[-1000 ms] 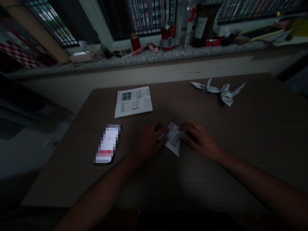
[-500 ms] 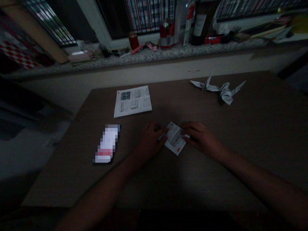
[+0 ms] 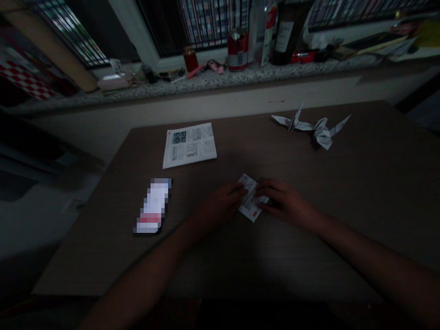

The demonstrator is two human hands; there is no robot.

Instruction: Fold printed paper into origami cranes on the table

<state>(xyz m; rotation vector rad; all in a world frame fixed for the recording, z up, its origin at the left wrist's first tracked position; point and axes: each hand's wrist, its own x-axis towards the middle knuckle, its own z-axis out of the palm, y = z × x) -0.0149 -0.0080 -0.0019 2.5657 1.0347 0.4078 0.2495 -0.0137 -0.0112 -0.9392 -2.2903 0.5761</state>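
Observation:
A small diamond of folded printed paper (image 3: 248, 198) lies on the table in front of me, a red mark near its lower corner. My left hand (image 3: 228, 199) grips its left edge, fingers close together and reaching over the print. At the right corner, my right hand (image 3: 277, 198) has the paper between curled fingers and thumb. Part of the paper is hidden under the fingers of both hands. Two folded paper cranes, one on the left (image 3: 293, 120) and one on the right (image 3: 323, 134), stand at the back right.
A larger printed sheet (image 3: 190, 145) lies folded at the back left of the brown table (image 3: 309, 270). Nearer to me is a phone (image 3: 153, 206) with a lit, blurred screen. Jars, a can (image 3: 238, 49) and bottles crowd the stone windowsill (image 3: 202, 83).
My left hand has slid right, its fingers now farther over the paper. The right hand has shifted slightly left, covering more of the right corner. The other objects look unchanged.

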